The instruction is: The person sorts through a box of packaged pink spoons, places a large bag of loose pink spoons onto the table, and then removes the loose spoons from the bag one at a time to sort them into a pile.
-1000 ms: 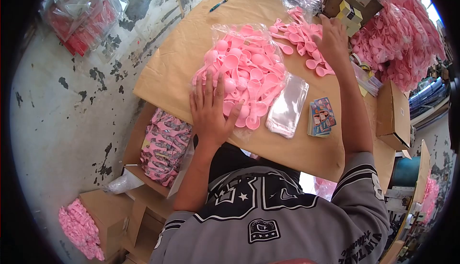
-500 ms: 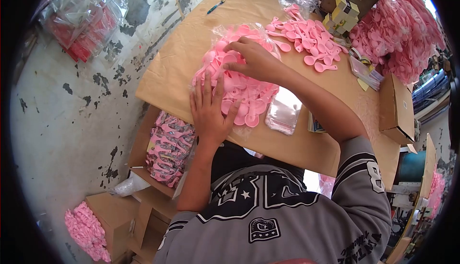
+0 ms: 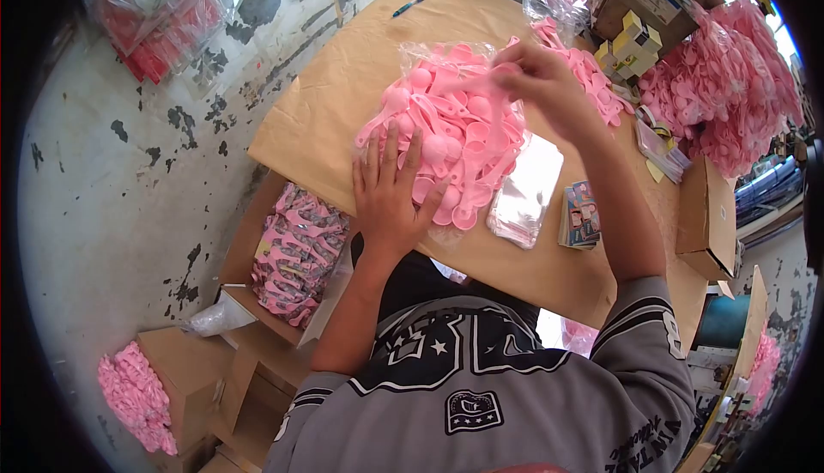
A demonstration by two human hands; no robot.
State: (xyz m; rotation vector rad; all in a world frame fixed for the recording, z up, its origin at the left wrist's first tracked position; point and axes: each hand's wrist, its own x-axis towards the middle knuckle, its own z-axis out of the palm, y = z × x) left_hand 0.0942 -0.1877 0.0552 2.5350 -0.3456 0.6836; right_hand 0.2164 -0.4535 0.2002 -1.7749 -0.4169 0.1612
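Observation:
A large heap of pink plastic spoons (image 3: 446,142) lies on a clear bag on the brown-covered table (image 3: 318,104). My left hand (image 3: 390,185) rests flat with fingers spread on the heap's lower left side. Above the heap's upper right edge, my right hand (image 3: 541,78) pinches a pink spoon (image 3: 499,100), slightly blurred. A second pile of pink spoons (image 3: 601,87) lies behind the right hand, partly hidden by it. Right of the heap is a stack of clear plastic sleeves (image 3: 525,194), with a stack of printed cards (image 3: 581,215) beside it.
A pen (image 3: 408,6) lies at the table's far left. Small yellow boxes (image 3: 635,42), a large bag of pink pieces (image 3: 717,87) and a cardboard box (image 3: 705,215) stand to the right. Below the left edge is an open box of packed pink spoons (image 3: 300,254).
My right hand has moved right and lifted off the heap with a pink spoon. The card stack has come into fuller view. My left hand stays on the heap.

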